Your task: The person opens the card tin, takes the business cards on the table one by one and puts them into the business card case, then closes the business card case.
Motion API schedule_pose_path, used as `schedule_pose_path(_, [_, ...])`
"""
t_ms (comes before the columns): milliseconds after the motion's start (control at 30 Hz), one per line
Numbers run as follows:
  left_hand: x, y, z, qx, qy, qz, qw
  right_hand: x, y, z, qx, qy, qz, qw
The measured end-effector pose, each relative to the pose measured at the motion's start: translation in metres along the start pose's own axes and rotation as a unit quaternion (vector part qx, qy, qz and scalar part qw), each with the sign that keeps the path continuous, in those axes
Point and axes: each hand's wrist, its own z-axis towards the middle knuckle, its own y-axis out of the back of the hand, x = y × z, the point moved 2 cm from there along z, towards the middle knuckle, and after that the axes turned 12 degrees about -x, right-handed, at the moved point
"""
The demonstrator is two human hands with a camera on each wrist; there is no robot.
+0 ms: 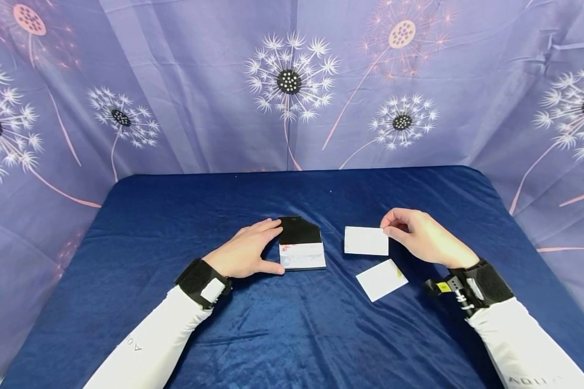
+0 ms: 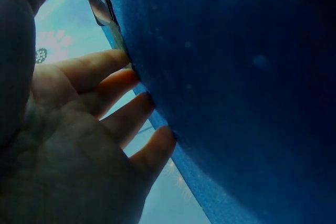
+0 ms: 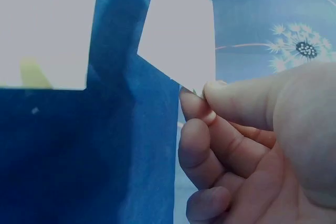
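A small card case point(image 1: 302, 256) lies on the blue cloth, its black flap point(image 1: 299, 230) folded open toward the back. Beside it rests my left hand point(image 1: 247, 247), fingers fairly straight, with fingertips and thumb touching the case's left edge. Between thumb and index finger my right hand point(image 1: 418, 235) pinches the right corner of a white card point(image 1: 366, 241); the right wrist view shows this card point(image 3: 181, 30) raised off the cloth and tilted. A second white card point(image 1: 382, 280) with a yellowish mark near one corner lies at an angle in front of it.
Dark blue cloth point(image 1: 253, 335) covers the table, slightly wrinkled. Behind and at both sides hangs a purple curtain point(image 1: 199, 81) with dandelion prints. A black strap point(image 1: 484, 283) with a small device is on my right wrist, another point(image 1: 199, 283) on my left.
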Motion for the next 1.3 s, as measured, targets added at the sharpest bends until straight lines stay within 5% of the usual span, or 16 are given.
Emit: schedule_pose_path(1300, [0.002, 0.000, 0.000, 0.002, 0.000, 0.000, 1.0000, 0.053, -0.048, 0.069, -0.013, 0.021, 0.026, 0.9994])
